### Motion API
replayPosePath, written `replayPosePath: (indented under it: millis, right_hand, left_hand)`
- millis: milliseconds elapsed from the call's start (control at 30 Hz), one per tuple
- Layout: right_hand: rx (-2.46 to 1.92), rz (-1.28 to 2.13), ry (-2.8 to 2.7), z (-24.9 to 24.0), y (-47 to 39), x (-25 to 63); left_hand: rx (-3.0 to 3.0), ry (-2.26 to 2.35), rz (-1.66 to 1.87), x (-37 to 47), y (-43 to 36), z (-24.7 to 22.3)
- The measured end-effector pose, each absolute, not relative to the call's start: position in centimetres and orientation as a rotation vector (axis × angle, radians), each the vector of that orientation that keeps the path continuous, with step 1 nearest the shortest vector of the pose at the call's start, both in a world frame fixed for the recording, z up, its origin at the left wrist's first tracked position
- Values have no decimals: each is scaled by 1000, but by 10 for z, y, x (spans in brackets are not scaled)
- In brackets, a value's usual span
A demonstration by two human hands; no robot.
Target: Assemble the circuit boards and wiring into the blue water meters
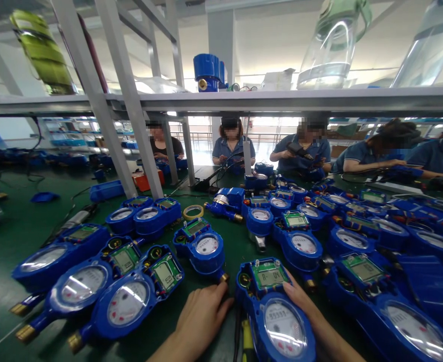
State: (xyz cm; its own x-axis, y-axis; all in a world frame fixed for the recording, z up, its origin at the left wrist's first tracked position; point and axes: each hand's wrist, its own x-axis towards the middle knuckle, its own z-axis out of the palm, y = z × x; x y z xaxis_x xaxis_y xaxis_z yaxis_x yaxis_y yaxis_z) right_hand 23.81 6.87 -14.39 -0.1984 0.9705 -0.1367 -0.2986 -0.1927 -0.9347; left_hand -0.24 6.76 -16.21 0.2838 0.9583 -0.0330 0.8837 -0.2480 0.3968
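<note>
Low in the head view, my right hand (302,301) grips the right side of a blue water meter (285,327), its thumb beside the uncovered green board and lit display. A round dial sits below that board. My left hand (202,314) is closed, its fingertips at the brass end of another blue water meter (207,245) lying farther back. How firmly it grips there is partly hidden by the fingers. Between my hands lie a yellow-and-black tool handle (247,341) and a dark cable (237,327).
Several open meters (126,301) lie at left, more (368,271) crowd the right. A tape roll (193,211) and blue tray (107,191) sit farther back. Metal posts (128,100) carry a shelf (244,103) with bottles (329,48). Several people (232,143) work across the bench.
</note>
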Motion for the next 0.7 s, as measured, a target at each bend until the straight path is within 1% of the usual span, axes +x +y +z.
replayPosePath:
  millis: [233, 400, 700]
  right_hand:
    - [-1020, 1589, -973, -151, 72, 239]
    - [-952, 1665, -883, -151, 67, 240]
    - [-905, 1676, -930, -149, 68, 240]
  left_hand:
    - [2229, 1678, 280, -2, 68, -161]
    - [2254, 1666, 262, -1, 67, -159]
    - [2274, 1643, 217, -3, 67, -162]
